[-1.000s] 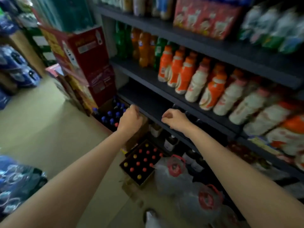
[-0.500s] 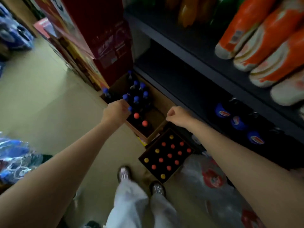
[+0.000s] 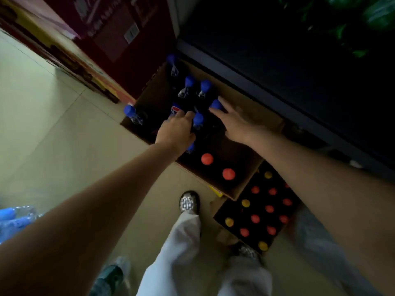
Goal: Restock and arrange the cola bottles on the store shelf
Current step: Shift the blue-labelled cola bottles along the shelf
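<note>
An open cardboard box [image 3: 248, 184] stands on the floor beside the dark bottom shelf [image 3: 267, 90]. Several dark cola bottles with blue caps [image 3: 189, 81] stand in it, plus two red-capped bottles [image 3: 228, 174]. My left hand [image 3: 176, 132] reaches into the box, and its fingers curl over the top of a cola bottle [image 3: 174, 109] whose label shows just beyond them. My right hand [image 3: 234, 121] stretches in with straight fingers, fingertips touching a blue cap [image 3: 215, 104]. Another blue-capped bottle [image 3: 198, 120] stands between the two hands.
A second crate [image 3: 275, 238] of red- and yellow-capped bottles sits to the right of the box. Stacked red cartons [image 3: 119, 39] rise behind it at the upper left. My legs and shoes [image 3: 189, 202] stand on the pale floor. A blue wrapped pack [image 3: 12, 218] lies at far left.
The view has tilted down from the shelves to the box. Both hands have dropped into the box; the left now curls on a bottle and the right has opened onto a blue cap.
</note>
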Action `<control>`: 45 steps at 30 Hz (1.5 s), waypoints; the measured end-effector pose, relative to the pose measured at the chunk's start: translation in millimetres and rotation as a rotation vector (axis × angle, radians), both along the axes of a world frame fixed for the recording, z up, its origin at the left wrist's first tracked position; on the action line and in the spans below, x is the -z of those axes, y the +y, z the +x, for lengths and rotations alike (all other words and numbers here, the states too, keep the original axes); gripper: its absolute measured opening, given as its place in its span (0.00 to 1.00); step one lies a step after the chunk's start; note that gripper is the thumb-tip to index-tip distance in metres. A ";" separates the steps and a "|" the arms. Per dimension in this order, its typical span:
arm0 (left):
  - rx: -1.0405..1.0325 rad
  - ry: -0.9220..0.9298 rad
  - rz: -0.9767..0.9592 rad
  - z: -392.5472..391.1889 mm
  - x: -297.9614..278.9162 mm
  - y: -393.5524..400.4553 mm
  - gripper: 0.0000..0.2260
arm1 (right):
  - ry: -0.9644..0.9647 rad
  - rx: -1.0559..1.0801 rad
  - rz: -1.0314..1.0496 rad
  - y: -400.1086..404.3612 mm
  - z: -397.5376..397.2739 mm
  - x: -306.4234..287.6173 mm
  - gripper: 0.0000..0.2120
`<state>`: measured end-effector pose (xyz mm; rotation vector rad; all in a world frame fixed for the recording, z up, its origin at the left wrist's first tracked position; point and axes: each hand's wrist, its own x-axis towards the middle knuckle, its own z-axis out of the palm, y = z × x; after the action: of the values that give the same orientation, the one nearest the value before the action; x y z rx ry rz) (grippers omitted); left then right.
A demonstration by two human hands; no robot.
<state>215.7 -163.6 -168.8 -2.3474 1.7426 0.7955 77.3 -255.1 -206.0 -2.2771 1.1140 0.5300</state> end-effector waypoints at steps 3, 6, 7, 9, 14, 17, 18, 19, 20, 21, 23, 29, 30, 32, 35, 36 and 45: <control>0.054 -0.010 -0.001 1.2 29.9 -19.2 0.27 | -0.057 0.050 -0.039 -5.2 17.5 27.5 0.36; 0.062 -0.007 0.042 -6.1 47.4 -33.5 0.27 | -0.074 0.047 -0.147 -4.3 21.5 32.7 0.28; 0.068 -0.030 0.050 -8.5 52.1 -36.8 0.26 | -0.065 0.047 -0.174 -3.5 19.7 31.8 0.26; 0.067 -0.068 0.060 -13.3 57.9 -41.0 0.25 | -0.033 0.090 -0.147 -0.4 14.9 29.6 0.25; 0.090 -0.067 0.076 -26.1 62.6 -48.1 0.25 | 0.032 0.132 -0.064 4.1 -2.3 35.8 0.27; 0.143 -0.046 0.106 -36.2 57.2 -48.7 0.26 | 0.056 0.155 -0.002 0.9 -12.1 32.3 0.27; 0.152 -0.042 0.116 -38.6 53.9 -48.3 0.26 | 0.046 0.162 0.017 0.2 -14.2 26.9 0.26; 0.146 -0.034 0.116 -40.5 48.9 -48.3 0.26 | 0.029 0.167 0.027 -0.8 -16.5 19.3 0.24; 0.132 -0.019 0.112 -42.3 42.9 -48.7 0.26 | 0.015 0.168 0.035 -1.5 -19.7 9.8 0.23; 0.117 0.003 0.104 -44.5 34.2 -48.7 0.26 | 0.015 0.165 0.046 -1.6 -25.2 -2.6 0.22; 0.094 0.032 0.088 -50.3 10.9 -50.1 0.26 | 0.059 0.146 0.076 -1.7 -43.3 -32.7 0.20; 0.099 0.058 0.027 -95.9 -104.7 -43.5 0.27 | 0.041 0.127 0.117 16.9 -109.5 -150.8 0.21; 0.096 0.066 0.004 -106.2 -129.7 -39.4 0.26 | 0.012 0.104 0.106 22.7 -117.3 -176.0 0.20; 0.102 0.084 -0.043 -130.4 -184.0 -28.1 0.24 | -0.022 0.048 0.063 36.4 -136.5 -233.4 0.19; 0.130 0.096 -0.078 -166.3 -265.7 -12.0 0.22 | -0.046 -0.039 -0.040 53.2 -171.2 -323.1 0.19; 0.139 0.098 -0.077 -178.4 -291.8 -7.0 0.21 | -0.041 -0.066 -0.079 58.1 -184.3 -352.4 0.19; 0.435 0.055 -0.030 -296.1 -477.2 20.4 0.23 | -0.083 0.073 -0.157 106.7 -309.5 -537.0 0.20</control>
<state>-80.4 -143.2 308.5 -1.8648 2.1866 0.7642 -232.2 -148.4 331.0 -2.3572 1.2304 0.3260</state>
